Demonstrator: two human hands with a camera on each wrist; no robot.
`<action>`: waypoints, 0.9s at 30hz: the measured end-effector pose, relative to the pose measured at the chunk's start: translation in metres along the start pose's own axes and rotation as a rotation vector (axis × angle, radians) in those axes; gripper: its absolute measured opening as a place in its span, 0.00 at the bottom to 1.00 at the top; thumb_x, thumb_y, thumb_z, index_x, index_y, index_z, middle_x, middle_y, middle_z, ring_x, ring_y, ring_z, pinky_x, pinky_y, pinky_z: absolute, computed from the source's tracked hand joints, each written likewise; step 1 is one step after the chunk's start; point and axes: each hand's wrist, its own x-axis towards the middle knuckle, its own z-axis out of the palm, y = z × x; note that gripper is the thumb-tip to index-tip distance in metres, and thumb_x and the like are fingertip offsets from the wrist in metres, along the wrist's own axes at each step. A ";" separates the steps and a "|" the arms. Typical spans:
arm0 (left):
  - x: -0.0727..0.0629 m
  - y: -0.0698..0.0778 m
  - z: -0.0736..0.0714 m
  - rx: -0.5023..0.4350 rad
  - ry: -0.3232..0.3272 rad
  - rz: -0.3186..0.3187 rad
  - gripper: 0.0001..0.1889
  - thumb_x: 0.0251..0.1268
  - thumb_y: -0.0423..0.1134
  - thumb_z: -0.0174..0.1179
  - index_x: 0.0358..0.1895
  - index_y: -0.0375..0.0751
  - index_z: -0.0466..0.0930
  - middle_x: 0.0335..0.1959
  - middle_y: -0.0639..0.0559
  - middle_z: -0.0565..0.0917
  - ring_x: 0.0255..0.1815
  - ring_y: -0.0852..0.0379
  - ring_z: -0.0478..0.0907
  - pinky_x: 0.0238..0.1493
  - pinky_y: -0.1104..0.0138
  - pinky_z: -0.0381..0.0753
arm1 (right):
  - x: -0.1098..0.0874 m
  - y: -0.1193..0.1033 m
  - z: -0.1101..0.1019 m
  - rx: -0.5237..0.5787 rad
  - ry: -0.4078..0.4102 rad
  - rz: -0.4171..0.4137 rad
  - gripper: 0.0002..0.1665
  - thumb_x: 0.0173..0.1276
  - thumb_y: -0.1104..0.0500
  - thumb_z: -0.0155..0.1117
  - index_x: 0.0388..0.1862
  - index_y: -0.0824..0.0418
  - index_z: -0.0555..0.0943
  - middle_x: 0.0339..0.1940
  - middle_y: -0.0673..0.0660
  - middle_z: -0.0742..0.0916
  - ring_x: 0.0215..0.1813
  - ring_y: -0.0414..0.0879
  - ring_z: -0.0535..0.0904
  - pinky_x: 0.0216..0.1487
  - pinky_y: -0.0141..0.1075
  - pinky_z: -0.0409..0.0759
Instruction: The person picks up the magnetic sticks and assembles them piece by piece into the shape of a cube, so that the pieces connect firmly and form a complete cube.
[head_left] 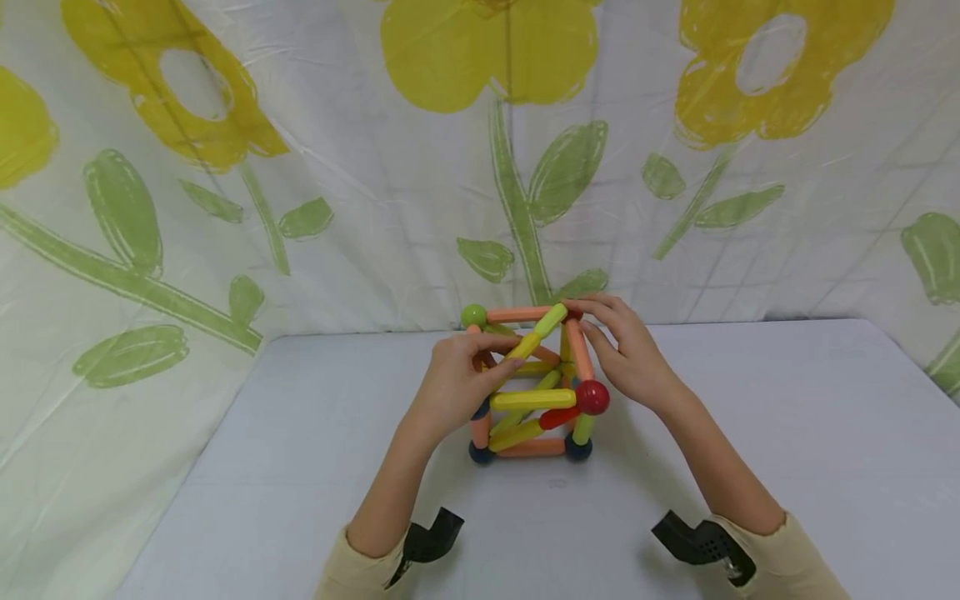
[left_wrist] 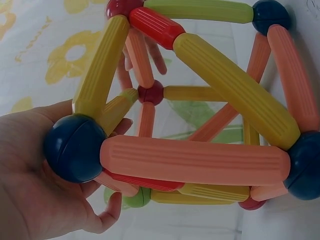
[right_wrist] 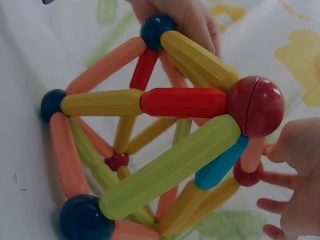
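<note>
A box-shaped frame of magnetic sticks and balls stands on the table. My left hand (head_left: 450, 382) is at its left side, thumb and fingers pinching a slanting yellow stick (head_left: 524, 346) that joins a light green stick (head_left: 552, 320) across the top. In the left wrist view, a dark blue ball (left_wrist: 75, 148) sits right by that palm. My right hand (head_left: 632, 360) is at the far right corner, fairly straight fingers touching a red ball (right_wrist: 248, 173) beside an orange stick (head_left: 579, 350). Another red ball (head_left: 592, 397) marks the near right top corner.
The white table (head_left: 750, 433) extends on both sides of the frame. Behind it hangs a white sheet (head_left: 360, 233) printed with yellow flowers and green leaves. Dark blue balls (head_left: 577, 447) form the frame's lower front corners, with an orange stick (head_left: 531, 448) between them.
</note>
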 end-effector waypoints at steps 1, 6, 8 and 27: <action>0.000 0.000 0.000 0.001 0.001 0.003 0.13 0.69 0.35 0.71 0.55 0.38 0.90 0.43 0.50 0.91 0.34 0.56 0.79 0.29 0.69 0.80 | 0.000 0.001 0.000 0.000 -0.003 0.002 0.22 0.85 0.65 0.51 0.72 0.67 0.77 0.71 0.68 0.76 0.74 0.65 0.69 0.75 0.67 0.65; 0.001 -0.001 0.000 0.002 0.000 0.004 0.13 0.70 0.35 0.71 0.54 0.38 0.90 0.43 0.49 0.91 0.33 0.56 0.79 0.28 0.69 0.80 | 0.002 0.007 -0.002 -0.007 -0.016 0.005 0.22 0.85 0.66 0.49 0.72 0.67 0.77 0.72 0.67 0.77 0.75 0.64 0.70 0.76 0.65 0.67; 0.001 0.000 -0.001 0.003 -0.006 0.000 0.13 0.69 0.35 0.71 0.55 0.38 0.90 0.43 0.50 0.91 0.34 0.56 0.80 0.29 0.69 0.80 | 0.002 0.009 -0.003 -0.009 -0.017 0.000 0.22 0.85 0.66 0.49 0.72 0.67 0.77 0.71 0.67 0.77 0.74 0.63 0.70 0.75 0.64 0.68; -0.007 0.006 -0.008 0.092 -0.039 0.043 0.15 0.69 0.32 0.71 0.56 0.36 0.89 0.47 0.47 0.91 0.39 0.54 0.90 0.33 0.70 0.87 | 0.002 0.002 0.000 0.028 0.001 0.062 0.23 0.87 0.61 0.50 0.75 0.63 0.75 0.73 0.66 0.75 0.73 0.65 0.69 0.67 0.67 0.68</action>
